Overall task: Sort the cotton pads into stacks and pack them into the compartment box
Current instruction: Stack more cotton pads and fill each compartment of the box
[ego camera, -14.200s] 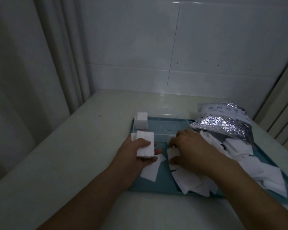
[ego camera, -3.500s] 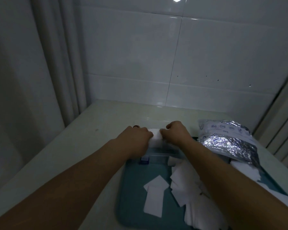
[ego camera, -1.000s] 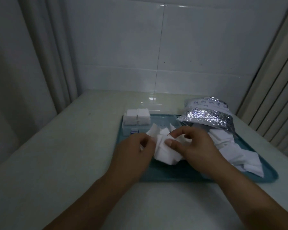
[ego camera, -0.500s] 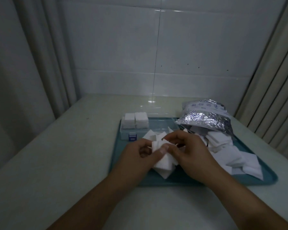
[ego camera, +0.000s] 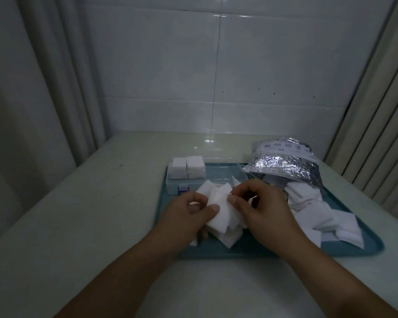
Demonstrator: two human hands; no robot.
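A loose bunch of white square cotton pads (ego camera: 221, 214) is held between my left hand (ego camera: 189, 216) and my right hand (ego camera: 264, 207), above the near left part of a teal tray (ego camera: 363, 246). Both thumbs press on the top pad. The clear compartment box (ego camera: 218, 180) stands at the tray's far left, with two stacks of pads (ego camera: 188, 167) side by side in its left compartments. More pads (ego camera: 326, 216) lie scattered over the right of the tray.
A crinkled silver foil bag (ego camera: 285, 164) lies open at the tray's far right, pads spilling from its mouth. The tray rests on a pale table (ego camera: 78, 214) against a tiled wall. Curtains hang at the left, vertical blinds at the right.
Both hands stay on the bunch of pads and have shifted it slightly within the grip. Two stacks stand in the box where earlier there was one.
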